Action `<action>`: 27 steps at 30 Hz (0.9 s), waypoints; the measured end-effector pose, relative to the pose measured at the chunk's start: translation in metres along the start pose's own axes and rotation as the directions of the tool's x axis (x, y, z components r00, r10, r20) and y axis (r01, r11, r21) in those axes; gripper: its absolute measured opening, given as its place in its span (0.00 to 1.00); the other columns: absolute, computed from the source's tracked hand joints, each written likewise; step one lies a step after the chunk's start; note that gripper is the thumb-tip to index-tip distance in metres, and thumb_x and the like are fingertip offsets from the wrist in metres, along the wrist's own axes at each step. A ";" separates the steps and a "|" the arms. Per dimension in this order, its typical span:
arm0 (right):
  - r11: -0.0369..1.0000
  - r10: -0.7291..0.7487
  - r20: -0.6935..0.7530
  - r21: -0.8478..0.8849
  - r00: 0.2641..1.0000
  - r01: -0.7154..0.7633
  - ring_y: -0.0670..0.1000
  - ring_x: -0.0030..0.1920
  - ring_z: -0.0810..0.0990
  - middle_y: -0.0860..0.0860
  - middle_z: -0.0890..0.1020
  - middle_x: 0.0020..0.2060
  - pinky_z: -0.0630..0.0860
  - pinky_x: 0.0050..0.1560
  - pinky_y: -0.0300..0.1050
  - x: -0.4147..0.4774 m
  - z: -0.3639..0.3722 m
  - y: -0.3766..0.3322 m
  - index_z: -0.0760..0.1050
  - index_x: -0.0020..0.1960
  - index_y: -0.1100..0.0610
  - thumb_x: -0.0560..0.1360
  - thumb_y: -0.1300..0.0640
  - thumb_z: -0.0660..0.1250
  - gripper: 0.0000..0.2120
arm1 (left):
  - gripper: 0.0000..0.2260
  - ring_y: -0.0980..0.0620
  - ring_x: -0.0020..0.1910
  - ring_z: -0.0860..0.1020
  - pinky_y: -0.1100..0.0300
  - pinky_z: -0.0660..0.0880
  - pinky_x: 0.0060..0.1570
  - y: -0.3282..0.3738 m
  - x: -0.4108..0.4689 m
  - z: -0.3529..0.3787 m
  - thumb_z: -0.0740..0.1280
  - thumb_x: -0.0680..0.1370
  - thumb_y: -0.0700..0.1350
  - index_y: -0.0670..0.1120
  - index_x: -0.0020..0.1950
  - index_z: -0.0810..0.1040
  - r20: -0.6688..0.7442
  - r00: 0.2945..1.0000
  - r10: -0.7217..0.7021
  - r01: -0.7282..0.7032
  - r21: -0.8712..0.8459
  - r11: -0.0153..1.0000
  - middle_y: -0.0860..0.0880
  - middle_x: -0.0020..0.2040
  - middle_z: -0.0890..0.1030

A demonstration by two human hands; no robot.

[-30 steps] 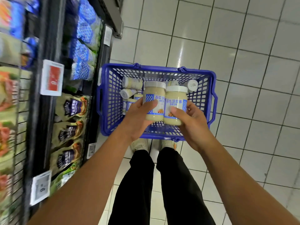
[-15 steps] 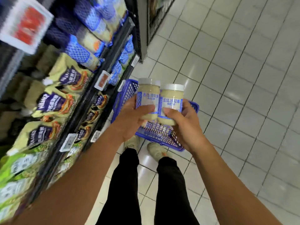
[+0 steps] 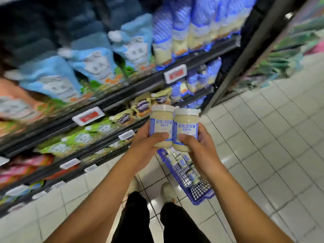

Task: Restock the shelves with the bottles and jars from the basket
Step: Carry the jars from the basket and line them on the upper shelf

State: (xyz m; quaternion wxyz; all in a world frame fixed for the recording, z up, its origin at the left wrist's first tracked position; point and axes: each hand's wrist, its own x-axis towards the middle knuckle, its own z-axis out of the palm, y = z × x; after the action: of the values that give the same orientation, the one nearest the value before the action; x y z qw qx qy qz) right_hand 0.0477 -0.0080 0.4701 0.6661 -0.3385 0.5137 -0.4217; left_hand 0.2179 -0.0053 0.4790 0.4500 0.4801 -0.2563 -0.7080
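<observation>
Shelves run along the left, pretty blurry, with blue pouches up top, yellow and green packs lower down, and red price tags on the front edges. In the middle, the left hand is wrapped around one white-lidded jar and the right hand is gripping a second jar, both upright and touching side by side. Right below them the blue basket sits on the tiled floor with more jars lying inside.
</observation>
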 end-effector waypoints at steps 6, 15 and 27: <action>0.989 -0.046 0.266 -0.125 0.963 0.082 0.62 0.56 0.83 0.57 0.86 0.52 0.80 0.57 0.61 -0.023 0.094 -0.018 0.76 0.61 0.56 0.61 0.50 0.76 0.30 | 0.24 0.42 0.51 0.82 0.48 0.78 0.54 0.039 -0.094 -0.050 0.67 0.68 0.35 0.37 0.65 0.73 -0.261 0.948 0.181 -0.208 -0.081 0.975 0.39 0.54 0.83; 0.970 -0.009 0.580 -0.194 0.815 0.149 0.53 0.46 0.87 0.53 0.87 0.48 0.82 0.40 0.44 -0.099 0.223 -0.002 0.79 0.55 0.46 0.60 0.50 0.76 0.23 | 0.20 0.48 0.47 0.83 0.53 0.81 0.47 0.046 -0.247 -0.134 0.71 0.68 0.39 0.40 0.60 0.75 -0.519 0.768 0.375 -0.498 -0.114 0.860 0.43 0.49 0.84; 0.963 -0.042 0.804 -0.126 0.593 0.240 0.63 0.50 0.85 0.59 0.86 0.50 0.83 0.46 0.56 -0.244 0.386 0.030 0.77 0.59 0.56 0.63 0.50 0.77 0.27 | 0.21 0.43 0.45 0.82 0.51 0.81 0.44 0.060 -0.446 -0.212 0.68 0.72 0.42 0.37 0.63 0.74 -0.679 0.491 0.546 -0.684 0.087 0.724 0.37 0.50 0.83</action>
State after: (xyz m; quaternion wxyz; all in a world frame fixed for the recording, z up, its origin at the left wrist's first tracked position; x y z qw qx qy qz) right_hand 0.4000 0.2331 0.6351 0.7468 -0.6020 0.1788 -0.2191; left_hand 0.4946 0.3753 0.6404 0.7776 0.5273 -0.1634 -0.3008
